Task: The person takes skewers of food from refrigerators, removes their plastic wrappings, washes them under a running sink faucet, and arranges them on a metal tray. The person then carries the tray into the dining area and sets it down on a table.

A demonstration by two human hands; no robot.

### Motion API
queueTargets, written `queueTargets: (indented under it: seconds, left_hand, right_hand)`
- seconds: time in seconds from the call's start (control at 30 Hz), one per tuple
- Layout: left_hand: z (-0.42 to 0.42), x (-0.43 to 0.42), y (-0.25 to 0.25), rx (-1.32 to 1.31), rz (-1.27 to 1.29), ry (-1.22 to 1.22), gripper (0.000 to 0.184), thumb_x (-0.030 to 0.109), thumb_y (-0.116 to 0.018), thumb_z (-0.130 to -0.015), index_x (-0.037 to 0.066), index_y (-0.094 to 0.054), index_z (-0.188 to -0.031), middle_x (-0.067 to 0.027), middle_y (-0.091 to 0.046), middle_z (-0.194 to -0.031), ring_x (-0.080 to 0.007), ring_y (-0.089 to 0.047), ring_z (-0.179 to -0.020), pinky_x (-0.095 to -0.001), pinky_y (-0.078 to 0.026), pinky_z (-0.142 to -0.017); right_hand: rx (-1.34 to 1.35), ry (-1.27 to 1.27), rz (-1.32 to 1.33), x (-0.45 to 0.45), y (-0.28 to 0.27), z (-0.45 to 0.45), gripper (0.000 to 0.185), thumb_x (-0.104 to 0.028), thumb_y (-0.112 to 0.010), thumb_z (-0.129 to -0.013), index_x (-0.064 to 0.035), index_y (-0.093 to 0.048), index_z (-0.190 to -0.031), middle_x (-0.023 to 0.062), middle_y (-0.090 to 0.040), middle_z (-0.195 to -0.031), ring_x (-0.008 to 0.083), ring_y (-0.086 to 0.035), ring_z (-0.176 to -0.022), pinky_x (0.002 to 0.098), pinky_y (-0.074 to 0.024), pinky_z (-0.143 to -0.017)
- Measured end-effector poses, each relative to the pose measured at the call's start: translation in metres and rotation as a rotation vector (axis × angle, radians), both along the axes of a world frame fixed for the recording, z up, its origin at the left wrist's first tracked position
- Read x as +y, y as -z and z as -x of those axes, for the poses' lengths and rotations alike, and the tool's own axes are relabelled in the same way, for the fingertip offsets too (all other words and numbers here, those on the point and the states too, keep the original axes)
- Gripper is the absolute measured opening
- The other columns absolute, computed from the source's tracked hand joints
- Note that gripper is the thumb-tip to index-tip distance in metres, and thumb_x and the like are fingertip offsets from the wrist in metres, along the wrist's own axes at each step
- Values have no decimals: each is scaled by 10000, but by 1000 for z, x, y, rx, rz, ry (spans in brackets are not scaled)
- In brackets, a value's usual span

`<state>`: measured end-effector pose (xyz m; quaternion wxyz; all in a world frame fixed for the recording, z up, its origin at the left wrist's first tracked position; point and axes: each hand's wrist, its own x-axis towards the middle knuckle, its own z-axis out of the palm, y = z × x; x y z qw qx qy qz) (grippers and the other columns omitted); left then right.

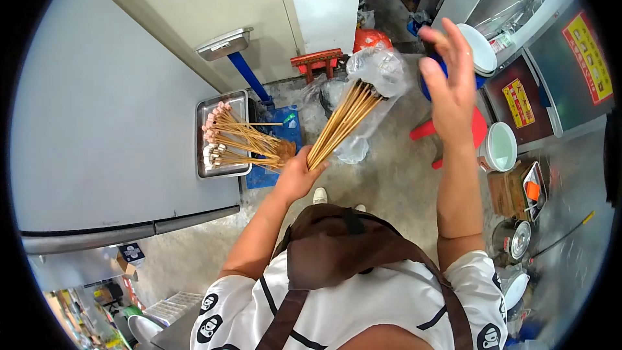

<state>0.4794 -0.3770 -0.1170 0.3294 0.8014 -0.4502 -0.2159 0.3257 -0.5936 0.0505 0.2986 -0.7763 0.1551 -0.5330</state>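
The left hand (pixel 296 176) is closed around a bundle of sticks (pixel 343 123), their far ends at a clear plastic bag (pixel 382 68). The right hand (pixel 451 94) is raised, fingers apart, holding nothing, near the bag.

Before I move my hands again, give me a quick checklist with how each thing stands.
1. Left hand closed on the sticks: ok.
2. Right hand free: ok, raised and open.
3. Far ends of the sticks inside the bag: cannot tell; they overlap in this view.
4. Skewers fully within the tray: not ok; their stick ends reach past its rim.
5. Scale reading: cannot tell; no figures can be read.
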Motion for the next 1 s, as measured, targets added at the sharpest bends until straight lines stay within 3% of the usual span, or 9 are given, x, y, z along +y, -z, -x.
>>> queueTargets:
  seconds: [0.03, 0.07, 0.13, 0.2, 0.27, 0.37, 0.8, 0.93, 1.0]
  left_hand:
    - [2, 2, 4, 149, 41, 46, 442, 291, -642, -805, 9, -491, -1111, -202, -620, -856, -358, -613, -770, -395, -473, -679]
    - [3, 2, 6, 298, 86, 93, 457, 314, -636, -805, 15, -487, -1117, -205, -619, -835, -366, -613, -766, -406, -468, -675]
    - [7, 5, 2, 343, 53, 142, 448, 312, -644, -810, 14, -496, -1110, -129, -611, -769, -242, -596, -669, -340, -456, -609]
    - [13, 8, -6, 677, -75, 138, 421, 296, -651, -812, 16, -508, -1092, -52, -578, -722, -122, -525, -609, -276, -427, -539]
    - [16, 11, -7, 707, -44, 148, 362, 254, -644, -825, 29, -517, -1079, -2, -536, -698, -52, -441, -573, -228, -387, -497]
    - [18, 13, -17, 745, -41, 130, 305, 207, -625, -840, 29, -520, -1065, -8, -562, -727, -61, -456, -560, -228, -393, -493]
    - [20, 21, -10, 813, 18, 81, 262, 198, -559, -883, 30, -469, -1064, -45, -607, -792, -68, -485, -531, -209, -376, -439]
    - [22, 26, -15, 884, 4, 52, 286, 195, -582, -872, 14, -486, -1071, -38, -604, -768, -57, -465, -511, -206, -374, -445]
    - [26, 27, -17, 921, -17, 41, 288, 199, -576, -876, 17, -481, -1078, -44, -605, -765, -60, -465, -496, -209, -372, -429]
  right_hand:
    - [61, 116, -43, -9, 15, -2, 607, -151, -619, -798, 3, -333, -1311, 173, -479, -1220, 256, -424, -1163, 361, -268, -1018]
    - [104, 140, -117, -23, 40, 0, 659, -194, -657, -779, 3, -327, -1313, 173, -483, -1222, 271, -446, -1143, 358, -300, -997]
    - [225, 19, -474, -31, 69, 7, 717, -244, -692, -754, 2, -324, -1317, 178, -478, -1228, 269, -442, -1152, 357, -305, -995]
    - [210, -46, -561, -33, 83, 11, 727, -257, -698, -750, 2, -324, -1318, 178, -478, -1231, 261, -442, -1154, 355, -308, -992]
    - [183, -109, -648, -30, 91, 12, 738, -270, -704, -746, 2, -325, -1318, 177, -477, -1235, 252, -441, -1156, 353, -312, -989]
    - [236, 211, -111, -16, 86, 14, 754, -223, -718, -709, -10, -330, -1319, 164, -501, -1207, 264, -453, -1130, 362, -315, -983]
    - [248, 200, 88, 8, 109, 18, 689, -69, -658, -717, -4, -319, -1313, 120, -530, -940, 276, -517, -852, 354, -424, -760]
    - [114, 151, 115, 15, 89, 20, 730, -114, -688, -711, -11, -300, -1321, 122, -538, -1024, 280, -516, -924, 395, -402, -863]
    - [269, 4, 285, 30, 89, 22, 744, -153, -706, -703, -20, -306, -1316, 132, -517, -1119, 287, -493, -1005, 460, -317, -957]
